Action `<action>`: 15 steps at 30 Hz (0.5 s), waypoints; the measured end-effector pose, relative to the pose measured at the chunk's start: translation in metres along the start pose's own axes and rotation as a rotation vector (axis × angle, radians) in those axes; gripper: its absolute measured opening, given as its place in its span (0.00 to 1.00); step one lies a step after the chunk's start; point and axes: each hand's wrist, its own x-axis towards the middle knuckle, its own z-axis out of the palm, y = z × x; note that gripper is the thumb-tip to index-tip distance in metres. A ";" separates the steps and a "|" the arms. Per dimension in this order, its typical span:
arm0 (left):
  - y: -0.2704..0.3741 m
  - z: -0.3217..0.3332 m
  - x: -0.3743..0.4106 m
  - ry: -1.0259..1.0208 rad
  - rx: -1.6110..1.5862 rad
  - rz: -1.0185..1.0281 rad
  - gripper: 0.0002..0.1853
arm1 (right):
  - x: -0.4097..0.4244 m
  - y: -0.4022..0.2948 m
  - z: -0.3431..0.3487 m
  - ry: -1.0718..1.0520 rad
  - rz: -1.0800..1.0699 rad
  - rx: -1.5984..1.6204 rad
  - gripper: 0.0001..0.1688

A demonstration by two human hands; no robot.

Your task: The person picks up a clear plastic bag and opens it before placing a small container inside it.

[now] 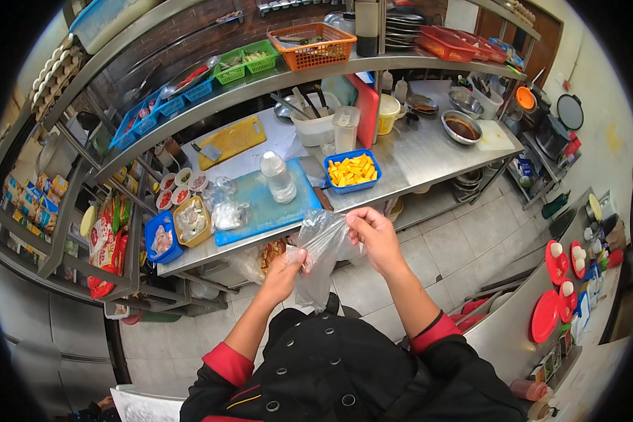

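A clear plastic bag [319, 253] is stretched between my two hands, in front of the steel counter. My left hand [285, 277] pinches its left side, and my right hand [372, 232] pinches its upper right edge. Beyond the bag, a blue cutting board [269, 205] lies on the counter. On it stand a clear plastic bottle or stack of cups [278, 176] and a crumpled clear bag with pale contents [229, 211]. A blue container of orange-yellow chunks [352, 171] sits to the board's right, beside a cleaver [316, 176].
At the counter's left end are a blue tub of raw meat [163, 240], a yellow tub [192, 221] and several small cups [181, 194]. A yellow cutting board [232, 141] lies behind. A steel shelf [295, 74] with baskets spans above. Red plates [545, 315] rest on the right counter.
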 end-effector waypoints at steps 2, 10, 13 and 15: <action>0.007 0.001 0.001 -0.025 -0.009 -0.033 0.20 | 0.010 0.004 -0.008 -0.018 -0.015 0.073 0.21; 0.016 0.007 0.010 0.165 -0.273 -0.080 0.18 | -0.034 0.058 0.040 -0.387 0.171 0.118 0.37; 0.034 0.004 0.013 0.236 -0.371 -0.055 0.17 | -0.049 0.082 0.023 -0.487 0.406 0.038 0.25; 0.020 -0.004 0.017 0.316 -0.472 0.009 0.16 | -0.053 0.077 0.008 -0.489 0.455 0.027 0.18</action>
